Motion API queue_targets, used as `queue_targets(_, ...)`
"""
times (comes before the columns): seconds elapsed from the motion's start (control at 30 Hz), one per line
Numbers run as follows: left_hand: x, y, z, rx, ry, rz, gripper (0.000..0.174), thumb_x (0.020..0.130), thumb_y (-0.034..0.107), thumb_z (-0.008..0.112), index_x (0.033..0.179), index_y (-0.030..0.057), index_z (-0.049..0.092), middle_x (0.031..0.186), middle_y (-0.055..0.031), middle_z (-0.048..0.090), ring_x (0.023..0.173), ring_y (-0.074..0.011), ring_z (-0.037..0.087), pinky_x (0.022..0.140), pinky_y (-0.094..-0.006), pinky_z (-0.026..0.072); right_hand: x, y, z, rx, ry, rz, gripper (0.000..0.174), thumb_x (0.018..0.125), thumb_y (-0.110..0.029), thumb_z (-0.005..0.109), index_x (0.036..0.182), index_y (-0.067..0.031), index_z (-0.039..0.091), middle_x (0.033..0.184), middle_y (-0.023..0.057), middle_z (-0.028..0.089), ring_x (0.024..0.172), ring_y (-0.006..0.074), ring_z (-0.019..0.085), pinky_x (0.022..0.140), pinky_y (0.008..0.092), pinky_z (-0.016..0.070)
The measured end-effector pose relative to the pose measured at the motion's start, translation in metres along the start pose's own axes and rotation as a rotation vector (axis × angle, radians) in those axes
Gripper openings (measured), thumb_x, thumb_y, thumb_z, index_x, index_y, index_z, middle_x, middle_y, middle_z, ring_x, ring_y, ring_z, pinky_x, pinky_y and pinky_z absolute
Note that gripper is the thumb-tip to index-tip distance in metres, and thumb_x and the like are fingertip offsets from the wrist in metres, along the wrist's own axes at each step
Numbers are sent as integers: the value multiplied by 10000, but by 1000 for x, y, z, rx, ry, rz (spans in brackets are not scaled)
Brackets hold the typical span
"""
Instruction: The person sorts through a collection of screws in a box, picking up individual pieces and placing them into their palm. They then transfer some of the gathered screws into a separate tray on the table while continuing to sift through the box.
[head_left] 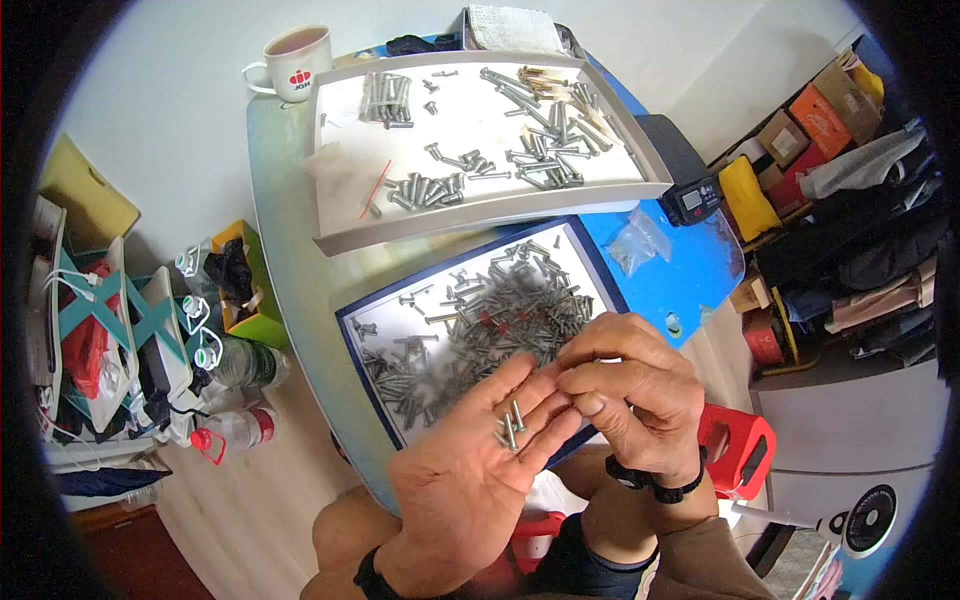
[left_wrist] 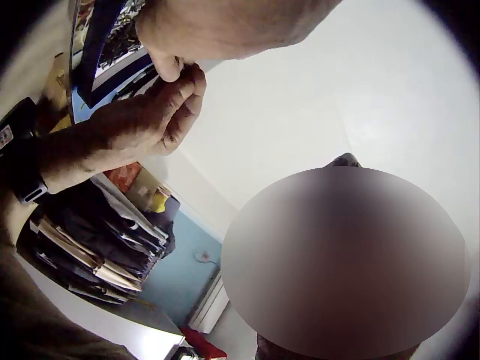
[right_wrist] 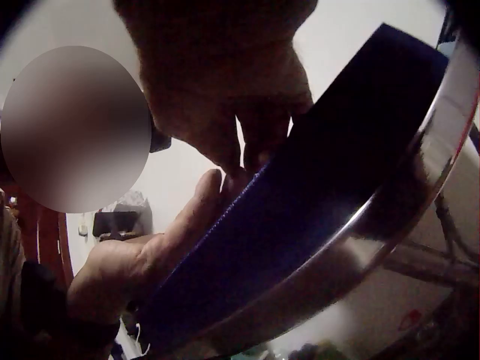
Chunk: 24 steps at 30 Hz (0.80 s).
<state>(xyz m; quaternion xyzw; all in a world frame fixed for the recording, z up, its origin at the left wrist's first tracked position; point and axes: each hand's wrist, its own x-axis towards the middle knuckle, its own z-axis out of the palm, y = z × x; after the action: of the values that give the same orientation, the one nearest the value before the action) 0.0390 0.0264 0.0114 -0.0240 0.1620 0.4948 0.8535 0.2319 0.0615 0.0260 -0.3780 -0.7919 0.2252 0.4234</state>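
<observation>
My left hand (head_left: 460,475) is held palm up over the near edge of the blue-rimmed box lid (head_left: 603,262), its fingers extended. Several small metal screws (head_left: 511,430) lie loose on it at the base of the fingers. My right hand (head_left: 645,385) comes in from the right with fingers bent, thumb and forefinger together at the left fingertips; I cannot tell whether a screw is between them. A large heap of similar screws (head_left: 500,320) fills much of the lid below. In the right wrist view, the lid's dark blue side (right_wrist: 300,195) hides part of both hands.
Behind the lid stands a larger white tray (head_left: 490,213) with sorted groups of longer screws. A mug (head_left: 298,65) is at the back left, a small plastic bag (head_left: 640,243) and a dark device with a display (head_left: 692,200) at the right. Bottles (head_left: 240,428) stand left of the table.
</observation>
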Motion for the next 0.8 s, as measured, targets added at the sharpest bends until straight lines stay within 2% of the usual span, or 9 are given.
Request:
queue_targets(0.13,-2,3,2,120,70,-36,580,1029,126,512,1524,-118,336,1519,-276,465,1438,-386,464,1253,-527,335,-3,4,-4,29,34,31,132,914,-119,749,993,-16,768,1004,146,728,914,303,692,813,401,539)
queue_targets(0.2,-1,1,-7,-15,42,-29,451,997,-2,528,1442,-60,488,1378,-233,611,1262,-352,629,1151,-473,481,-5,4,-5,32,34,43,133,913,-120,750,994,-16,769,1007,146,729,918,302,692,814,401,539)
queue_targets(0.23,0,1,-13,-17,43,-30,451,997,-2,528,1442,-60,488,1378,-233,611,1262,-352,629,1151,-473,481,-6,5,-6,34,32,52,134,912,-121,750,995,-17,770,1011,147,730,922,300,691,814,400,538)
queue_targets(0.3,3,6,-21,-177,-66,-6,336,1001,-12,525,1327,2,606,1180,-184,716,1067,-326,718,990,-435,592,-7,9,-8,43,47,47,130,913,-116,748,995,-18,770,1014,146,731,924,297,690,815,398,538)
queue_targets(0.33,1,10,-14,-145,72,41,275,988,3,558,1241,27,664,1063,-162,740,963,-315,737,868,-415,628,-9,11,-8,53,67,47,126,914,-112,746,994,-19,771,1017,146,731,925,294,689,815,396,537)
queue_targets(0.57,-4,51,-15,-222,17,202,321,989,128,516,1250,24,671,1041,-159,728,894,-311,693,748,-396,586,-6,26,-12,-38,49,122,104,907,-89,747,993,-37,774,1033,135,733,908,287,686,802,387,533)
queue_targets(0.67,-4,55,-16,-189,52,216,363,1002,193,480,1257,14,668,1030,-164,716,870,-310,646,735,-411,549,-1,27,-7,-93,-24,102,156,836,-32,750,990,-45,773,1015,132,723,888,298,677,784,388,532)
queue_targets(0.73,-4,55,-16,-102,-34,231,377,1067,210,460,1316,-30,610,1057,-91,638,880,-234,565,710,-352,494,2,28,-4,-110,-114,56,274,726,6,741,995,-38,768,980,130,704,861,308,667,762,397,534)
queue_targets(0.8,-4,56,-14,-100,-32,225,374,1069,218,464,1306,-30,613,1058,-92,630,880,-231,549,719,-355,489,2,28,-1,-103,-148,55,329,691,8,732,1015,-36,764,984,129,698,861,310,659,763,398,532)
